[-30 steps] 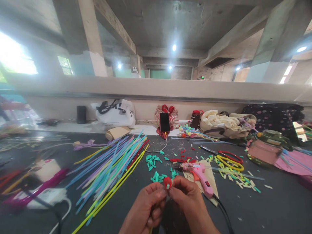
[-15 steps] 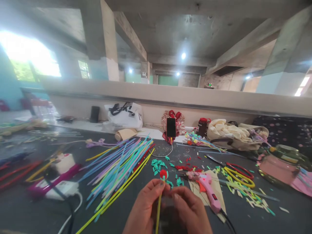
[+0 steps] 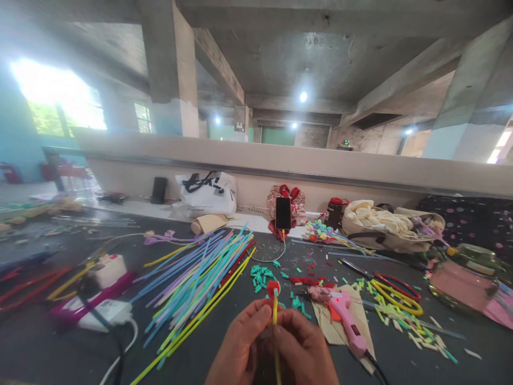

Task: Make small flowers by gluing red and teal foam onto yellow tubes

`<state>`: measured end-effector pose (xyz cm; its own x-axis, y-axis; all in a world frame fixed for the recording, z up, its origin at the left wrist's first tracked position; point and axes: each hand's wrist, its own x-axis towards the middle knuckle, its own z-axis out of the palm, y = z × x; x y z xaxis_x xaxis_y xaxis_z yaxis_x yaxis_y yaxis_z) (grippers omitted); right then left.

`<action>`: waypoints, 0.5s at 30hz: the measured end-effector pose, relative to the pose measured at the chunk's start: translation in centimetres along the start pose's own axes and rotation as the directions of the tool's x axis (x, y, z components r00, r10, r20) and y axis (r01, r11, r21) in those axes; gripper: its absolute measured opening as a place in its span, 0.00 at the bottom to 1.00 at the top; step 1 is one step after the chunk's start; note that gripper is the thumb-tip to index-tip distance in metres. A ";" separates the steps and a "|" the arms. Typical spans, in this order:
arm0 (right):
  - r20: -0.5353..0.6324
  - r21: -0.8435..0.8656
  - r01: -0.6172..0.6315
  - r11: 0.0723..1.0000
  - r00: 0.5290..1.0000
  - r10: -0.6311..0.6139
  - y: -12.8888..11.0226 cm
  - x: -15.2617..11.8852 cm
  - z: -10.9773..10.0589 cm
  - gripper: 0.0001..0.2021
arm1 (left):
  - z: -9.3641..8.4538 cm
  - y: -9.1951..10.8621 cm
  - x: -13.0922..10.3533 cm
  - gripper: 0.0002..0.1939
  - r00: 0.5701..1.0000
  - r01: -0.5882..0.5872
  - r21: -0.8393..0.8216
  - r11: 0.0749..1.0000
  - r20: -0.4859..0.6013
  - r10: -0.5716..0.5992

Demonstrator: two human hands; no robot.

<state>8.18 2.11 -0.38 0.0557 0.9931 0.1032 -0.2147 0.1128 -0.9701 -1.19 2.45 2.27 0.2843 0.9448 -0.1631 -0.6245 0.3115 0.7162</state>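
A yellow stem [image 3: 277, 347] with a red tip [image 3: 273, 289] and a bit of teal beneath it stands nearly upright between my hands. My right hand [image 3: 302, 345] pinches the stem just below its top. Beside it on the left, my left hand [image 3: 244, 339] is closed, thumb and forefinger pressed together at the stem; the exact contact is hard to see. Small teal pieces [image 3: 262, 277] lie beyond my fingers. To the right, a pink glue gun [image 3: 345, 313] rests on a beige cloth [image 3: 326, 327].
Many coloured stems [image 3: 200, 289] spread at left, near a power strip [image 3: 100, 299]. Scissors [image 3: 395, 291] and cut pieces [image 3: 412, 326] lie at right, before a glass jar [image 3: 460, 278]. A phone [image 3: 282, 213] stands at the back.
The stem has shifted slightly right and stands straighter. My right hand has moved left, its fingers now around the stem. The whole view has shifted slightly.
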 end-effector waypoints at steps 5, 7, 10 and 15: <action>0.032 0.050 -0.131 0.990 0.991 0.129 -0.8 -0.2 -1.1 0.16 | 0.0 0.4 0.3 0.07 1.000 0.020 -0.015 1.000 -0.006 -0.020; 0.065 0.103 -0.158 0.982 0.986 0.152 -0.4 -0.2 -1.4 0.15 | 0.1 0.6 0.3 0.08 1.000 0.004 0.016 1.000 -0.027 -0.004; 0.128 0.189 -0.193 0.963 0.977 0.171 0.4 -0.1 -1.8 0.14 | 0.2 0.5 0.4 0.07 0.997 0.074 0.042 0.996 0.033 -0.075; 0.216 0.219 -0.242 0.945 0.957 0.195 0.1 0.0 -2.0 0.13 | -0.5 -0.3 1.2 0.07 0.980 0.113 0.013 0.993 0.161 -0.114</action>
<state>10.14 2.05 -0.97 -0.1991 0.9790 -0.0434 -0.4297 -0.1270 -0.8940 -1.03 3.53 1.58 0.4673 0.8742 -0.1320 -0.5785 0.4152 0.7021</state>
